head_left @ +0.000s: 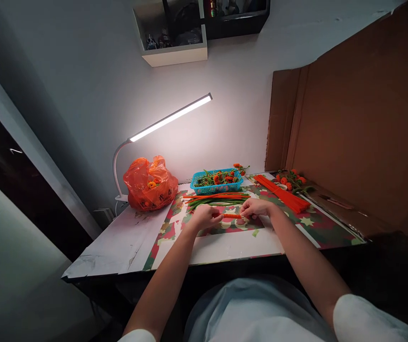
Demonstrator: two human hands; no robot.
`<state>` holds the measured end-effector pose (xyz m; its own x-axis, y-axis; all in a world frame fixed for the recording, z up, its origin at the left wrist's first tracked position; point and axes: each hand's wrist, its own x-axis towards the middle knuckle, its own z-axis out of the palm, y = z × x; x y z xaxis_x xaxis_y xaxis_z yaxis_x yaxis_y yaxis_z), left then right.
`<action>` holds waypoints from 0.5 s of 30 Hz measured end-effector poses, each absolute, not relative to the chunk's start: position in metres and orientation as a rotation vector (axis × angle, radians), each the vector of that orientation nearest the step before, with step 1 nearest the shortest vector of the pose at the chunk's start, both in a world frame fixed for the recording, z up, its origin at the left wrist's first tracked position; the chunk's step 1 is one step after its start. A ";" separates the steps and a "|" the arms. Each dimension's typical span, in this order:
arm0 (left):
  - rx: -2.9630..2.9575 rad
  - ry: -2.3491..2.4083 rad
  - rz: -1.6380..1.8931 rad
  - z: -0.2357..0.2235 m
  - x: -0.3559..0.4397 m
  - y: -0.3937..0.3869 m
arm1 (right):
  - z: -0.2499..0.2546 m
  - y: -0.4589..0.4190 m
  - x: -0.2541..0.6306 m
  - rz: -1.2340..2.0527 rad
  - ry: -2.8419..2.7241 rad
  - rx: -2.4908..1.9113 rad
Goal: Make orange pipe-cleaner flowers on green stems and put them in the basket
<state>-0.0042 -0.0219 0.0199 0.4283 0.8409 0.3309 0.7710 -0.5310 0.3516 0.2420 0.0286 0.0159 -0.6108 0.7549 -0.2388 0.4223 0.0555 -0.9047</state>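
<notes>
The left hand (pixel 206 217) and right hand (pixel 256 208) pinch opposite ends of a slim, ridged orange coil (pixel 231 216), seemingly wire, between them. Light, even pressure should keep it unstretched, clear of the thin green-and-red stick bundle (pixel 218 200) just beyond both hands.

No wording legible with certainty. Only lettering in view: dark printed characters (pixel 165 194) on crumpled orange plastic bag (pixel 150 185). Print sits low on bag's front, toward right side, in short row slanting upward to right. Strokes look like Chinese characters; creased, see-through film bends and breaks them, and they show too small and blurred to make out one by one. Meaning, exact count of characters and any brand name: cannot tell.
</notes>
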 end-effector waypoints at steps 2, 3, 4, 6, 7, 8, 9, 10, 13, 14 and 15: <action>2.525 1.465 0.740 0.019 -0.003 -0.021 | 0.021 0.033 0.240 1.483 -2.098 -1.243; 2.514 1.479 0.753 0.019 -0.003 -0.021 | 0.025 0.036 0.238 1.420 -2.128 -1.279; 2.501 1.494 0.761 0.019 -0.003 -0.020 | 0.028 0.038 0.235 1.346 -2.162 -1.321; 2.475 1.520 0.771 0.018 -0.003 -0.019 | 0.035 0.041 0.229 1.164 -2.221 -1.395; 2.461 1.533 0.778 0.017 -0.003 -0.019 | 0.037 0.042 0.225 1.064 -2.240 -1.421; 2.441 1.547 0.792 0.016 -0.002 -0.018 | 0.038 0.042 0.222 0.964 -2.244 -1.440; 2.415 1.562 0.809 0.015 -0.002 -0.018 | 0.039 0.042 0.218 0.868 -2.235 -1.457; 2.383 1.580 0.821 0.014 -0.002 -0.017 | 0.039 0.042 0.215 0.779 -2.212 -1.474; 2.290 1.639 0.847 0.012 0.001 -0.016 | 0.037 0.037 0.208 0.534 -2.119 -1.510; 2.261 1.657 0.862 0.012 0.002 -0.016 | 0.037 0.034 0.206 0.457 -2.091 -1.517; 2.232 1.669 0.882 0.012 0.003 -0.015 | 0.037 0.031 0.204 0.383 -2.066 -1.521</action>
